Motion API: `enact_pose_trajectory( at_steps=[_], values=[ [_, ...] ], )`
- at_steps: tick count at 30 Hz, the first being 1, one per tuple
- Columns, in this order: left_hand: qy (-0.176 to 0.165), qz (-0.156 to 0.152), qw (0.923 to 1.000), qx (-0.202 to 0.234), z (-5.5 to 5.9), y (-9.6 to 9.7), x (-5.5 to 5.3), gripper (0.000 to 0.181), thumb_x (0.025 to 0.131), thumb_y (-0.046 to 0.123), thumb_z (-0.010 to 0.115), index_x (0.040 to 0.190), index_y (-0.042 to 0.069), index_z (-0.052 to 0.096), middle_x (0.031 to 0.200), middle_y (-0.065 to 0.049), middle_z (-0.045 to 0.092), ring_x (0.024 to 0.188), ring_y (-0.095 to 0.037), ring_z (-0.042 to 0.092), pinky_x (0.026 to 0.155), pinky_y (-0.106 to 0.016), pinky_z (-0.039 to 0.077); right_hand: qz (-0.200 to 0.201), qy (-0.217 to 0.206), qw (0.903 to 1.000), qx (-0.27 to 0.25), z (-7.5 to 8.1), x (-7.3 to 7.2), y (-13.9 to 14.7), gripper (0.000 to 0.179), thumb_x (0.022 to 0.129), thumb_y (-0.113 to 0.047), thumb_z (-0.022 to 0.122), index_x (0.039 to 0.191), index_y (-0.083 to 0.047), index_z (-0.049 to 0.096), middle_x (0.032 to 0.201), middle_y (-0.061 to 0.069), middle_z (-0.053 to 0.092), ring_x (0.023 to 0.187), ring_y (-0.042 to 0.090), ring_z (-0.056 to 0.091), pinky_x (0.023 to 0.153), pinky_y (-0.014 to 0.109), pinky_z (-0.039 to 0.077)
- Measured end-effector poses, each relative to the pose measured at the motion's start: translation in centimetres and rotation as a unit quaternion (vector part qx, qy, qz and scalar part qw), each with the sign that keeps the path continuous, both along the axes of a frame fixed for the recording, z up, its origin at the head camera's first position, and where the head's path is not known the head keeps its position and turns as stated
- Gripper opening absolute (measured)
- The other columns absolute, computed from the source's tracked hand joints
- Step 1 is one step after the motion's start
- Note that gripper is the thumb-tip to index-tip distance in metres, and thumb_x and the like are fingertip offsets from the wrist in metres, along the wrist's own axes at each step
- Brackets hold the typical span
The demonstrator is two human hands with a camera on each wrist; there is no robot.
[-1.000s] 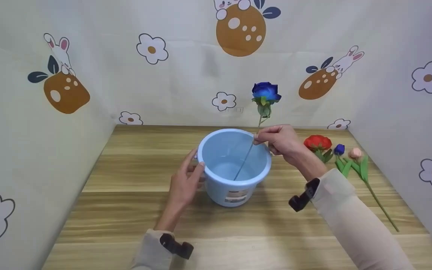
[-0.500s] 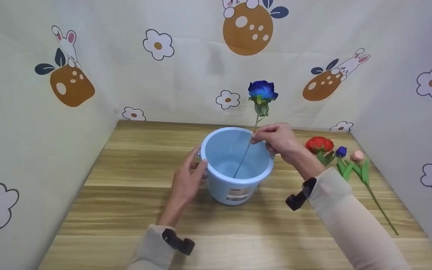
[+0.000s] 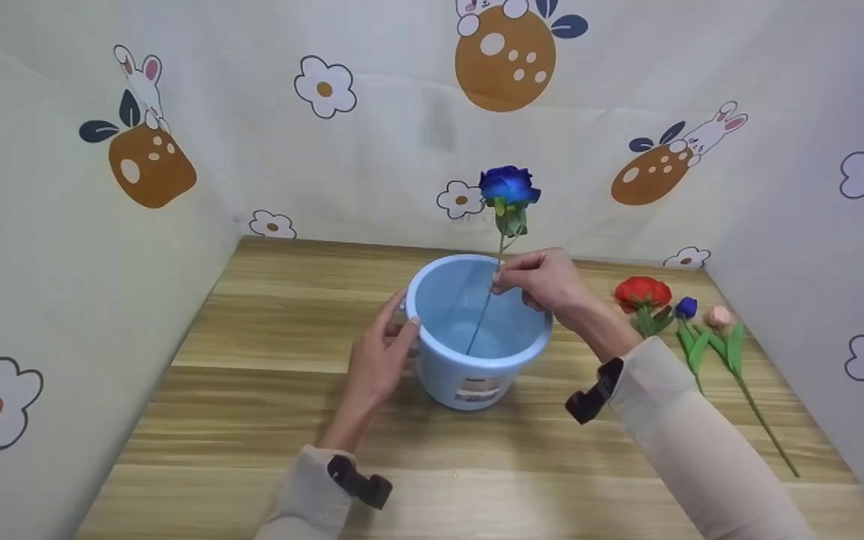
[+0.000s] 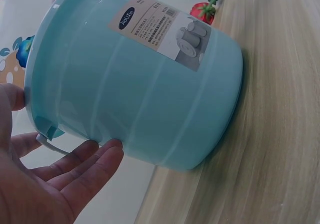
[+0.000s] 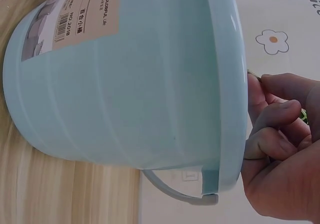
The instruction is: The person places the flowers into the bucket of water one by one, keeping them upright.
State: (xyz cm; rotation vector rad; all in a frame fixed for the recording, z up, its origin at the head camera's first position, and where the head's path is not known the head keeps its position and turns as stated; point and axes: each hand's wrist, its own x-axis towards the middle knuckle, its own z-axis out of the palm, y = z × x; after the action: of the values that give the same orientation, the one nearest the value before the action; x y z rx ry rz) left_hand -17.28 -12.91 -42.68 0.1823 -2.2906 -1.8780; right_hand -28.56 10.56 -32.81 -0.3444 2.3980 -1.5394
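Compared with a second ago, the blue artificial rose [image 3: 509,189] has swung left over the round pale blue plastic bucket [image 3: 439,379] and stands more upright, its thin stem [image 3: 481,318] reaching down inside. The right hand [image 3: 548,281] pinches that stem; the left hand [image 3: 378,360], fingers spread, touches the bucket's side. The bucket stands between the left and right edges of the wood-grain counter [image 3: 252,337]; a red artificial flower [image 3: 643,294] lies near the far right corner.

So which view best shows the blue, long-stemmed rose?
The head view: the blue, long-stemmed rose shows its bloom and most of its stem. The left wrist view catches only some bloom past the blue plastic bucket. The right wrist view shows no bloom, just a sliver of stem by the right hand.
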Motion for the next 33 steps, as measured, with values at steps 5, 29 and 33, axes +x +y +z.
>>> enact_pose_trajectory(
  at_steps=[5, 29, 33],
  values=[
    [0.000, 0.000, 1.0000, -0.001, 0.0, 0.0, 0.1, 0.058, 0.107, 0.040, 0.058, 0.162, 0.030, 0.044, 0.121, -0.015, 0.071, 0.097, -0.029, 0.073, 0.085, -0.048, 0.065, 0.008, 0.004, 1.0000, 0.003, -0.2, 0.1, -0.6, 0.026, 0.091, -0.013, 0.079, 0.109, 0.006, 0.079, 0.075, -0.003, 0.075, 0.042, 0.005, 0.038, 0.043, 0.019, 0.029],
    [-0.008, 0.001, 1.0000, -0.002, 0.1, 0.1, 0.1, 0.057, 0.107, 0.042, 0.058, 0.162, 0.036, 0.043, 0.126, -0.013, 0.070, 0.104, -0.025, 0.071, 0.086, -0.042, 0.065, 0.029, 0.000, 0.9988, 0.039, 0.0, 0.4, -2.8, 0.018, 0.093, -0.014, 0.076, 0.105, -0.003, 0.081, 0.081, -0.001, 0.076, 0.046, 0.007, 0.040, 0.045, 0.020, 0.031],
    [-0.010, 0.000, 0.9999, -0.005, 0.1, 0.1, 0.0, 0.056, 0.107, 0.041, 0.057, 0.161, 0.037, 0.043, 0.127, -0.012, 0.070, 0.107, -0.025, 0.070, 0.086, -0.042, 0.064, 0.035, 0.005, 0.9981, 0.051, 0.0, 0.4, -3.3, 0.017, 0.093, -0.015, 0.075, 0.105, -0.004, 0.081, 0.083, 0.000, 0.074, 0.048, 0.009, 0.041, 0.047, 0.021, 0.033]
  ],
)
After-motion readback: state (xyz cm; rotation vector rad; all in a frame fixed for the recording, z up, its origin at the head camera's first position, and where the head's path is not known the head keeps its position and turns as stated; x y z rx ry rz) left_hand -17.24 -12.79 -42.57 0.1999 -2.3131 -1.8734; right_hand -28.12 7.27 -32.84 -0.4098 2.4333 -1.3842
